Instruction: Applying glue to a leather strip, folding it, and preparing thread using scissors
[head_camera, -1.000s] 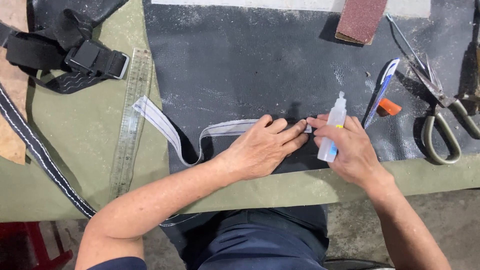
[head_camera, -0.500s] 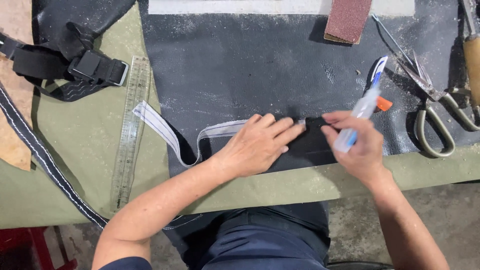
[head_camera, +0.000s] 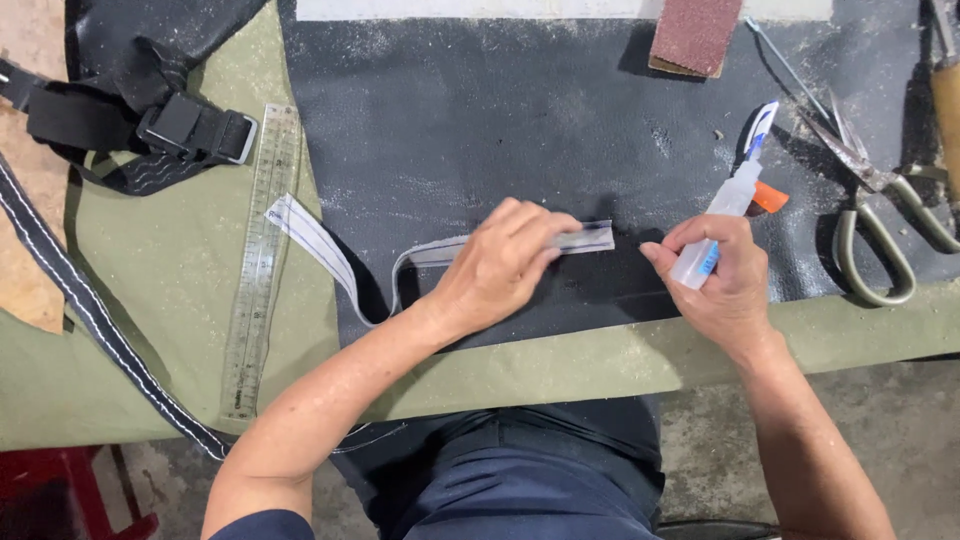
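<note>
My left hand (head_camera: 505, 262) presses flat on a pale grey strap (head_camera: 592, 237) that lies across a black leather sheet (head_camera: 500, 120). The strap's free end (head_camera: 300, 225) loops back to the left. To the right of the strap, my right hand (head_camera: 722, 280) grips a small translucent squeeze bottle (head_camera: 718, 222), tilted with its nozzle pointing up and away from the strap. The two hands are a short gap apart.
A clear ruler (head_camera: 262, 260) lies on the green cloth (head_camera: 150, 330) at left, beside black webbing with a buckle (head_camera: 190, 130). Scissors (head_camera: 880, 220), a pen (head_camera: 762, 125) and an orange cap (head_camera: 768, 196) lie at right. A sanding block (head_camera: 695, 35) sits at the back.
My right hand has drawn the bottle away from the strap end and tilted it back to the right. My left hand stays pressed on the strap.
</note>
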